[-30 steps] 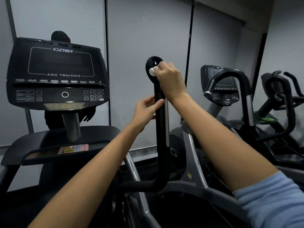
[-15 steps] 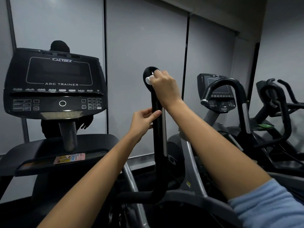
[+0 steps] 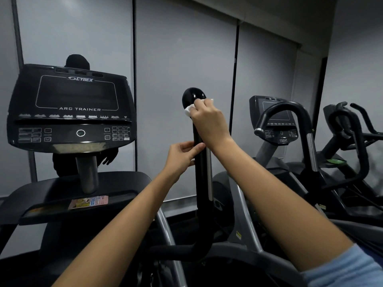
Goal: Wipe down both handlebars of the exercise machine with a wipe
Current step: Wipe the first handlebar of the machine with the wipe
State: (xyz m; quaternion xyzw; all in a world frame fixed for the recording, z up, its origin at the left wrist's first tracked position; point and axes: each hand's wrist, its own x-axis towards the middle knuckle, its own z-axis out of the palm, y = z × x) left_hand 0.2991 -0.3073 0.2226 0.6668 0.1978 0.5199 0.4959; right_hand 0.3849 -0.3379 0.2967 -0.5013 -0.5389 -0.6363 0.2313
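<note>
While my right hand (image 3: 209, 121) curls round the white wipe (image 3: 189, 110), that grip presses it against the rounded top of the glossy black handlebar (image 3: 200, 172), which stands upright just right of the console (image 3: 72, 108). My left hand (image 3: 182, 156) grips the shaft lower down, thumb across the front, fingers wrapped behind (only partly visible). A silver strip runs down the bar's right side. The console is matte black, marked CYBEX.
</note>
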